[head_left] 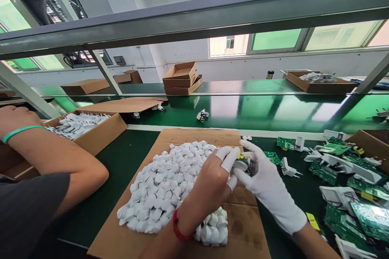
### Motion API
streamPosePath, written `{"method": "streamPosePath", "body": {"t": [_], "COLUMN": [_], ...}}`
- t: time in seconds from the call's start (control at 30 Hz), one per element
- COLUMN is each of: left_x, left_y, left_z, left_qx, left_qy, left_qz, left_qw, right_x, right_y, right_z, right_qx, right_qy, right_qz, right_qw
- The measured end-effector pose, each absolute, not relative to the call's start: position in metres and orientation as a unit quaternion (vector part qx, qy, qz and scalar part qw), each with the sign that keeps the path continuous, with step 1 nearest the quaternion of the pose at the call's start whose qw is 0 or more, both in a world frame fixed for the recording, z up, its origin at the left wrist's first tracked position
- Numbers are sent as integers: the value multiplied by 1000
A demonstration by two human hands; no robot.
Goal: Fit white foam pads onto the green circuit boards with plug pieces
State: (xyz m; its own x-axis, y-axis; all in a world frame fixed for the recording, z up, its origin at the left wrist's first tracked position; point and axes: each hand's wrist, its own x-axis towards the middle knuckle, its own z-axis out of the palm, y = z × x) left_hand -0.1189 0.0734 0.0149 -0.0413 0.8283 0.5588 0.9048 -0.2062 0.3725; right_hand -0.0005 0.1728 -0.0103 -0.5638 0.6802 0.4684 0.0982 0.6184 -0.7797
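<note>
My left hand [217, 170], with white covers on some fingertips and a red band at the wrist, pinches a small circuit piece [242, 163] with a yellow part and a white round pad. My right hand [261, 172], in a white glove, grips the same piece from the other side. Both hands are over the right edge of a cardboard sheet [246, 218]. A wide pile of white round pads [164, 182] lies on the sheet, left of my hands. A smaller stack of pads [214, 228] sits below my left wrist.
Green circuit boards with white plug housings [340, 170] crowd the right. Another person's arm [67, 158] reaches in at the left, near a box of white parts [100, 131]. Stacked cardboard trays [182, 79] stand behind; a metal beam [194, 16] crosses above.
</note>
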Motion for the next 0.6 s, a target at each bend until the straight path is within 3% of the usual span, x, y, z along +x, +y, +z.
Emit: {"method": "streamPosePath", "body": {"t": [0.13, 0.33, 0.47, 0.6], "left_x": [-118, -117, -118, -119], "left_y": [68, 64, 66, 68], "left_z": [20, 32, 32, 31], "left_qx": [-620, -577, -534, -495], "left_qy": [-677, -656, -647, -615], "left_qz": [-394, -454, -444, -466], "left_qw": [-53, -173, -316, -400], "right_x": [7, 8, 2, 4], "right_y": [177, 178, 176, 170], "right_z": [-16, -10, -14, -15], "right_qx": [-212, -206, -144, -69], "right_qy": [-822, -819, -833, -849], "right_qz": [130, -101, -154, -131], "right_qw": [512, 527, 512, 508]}}
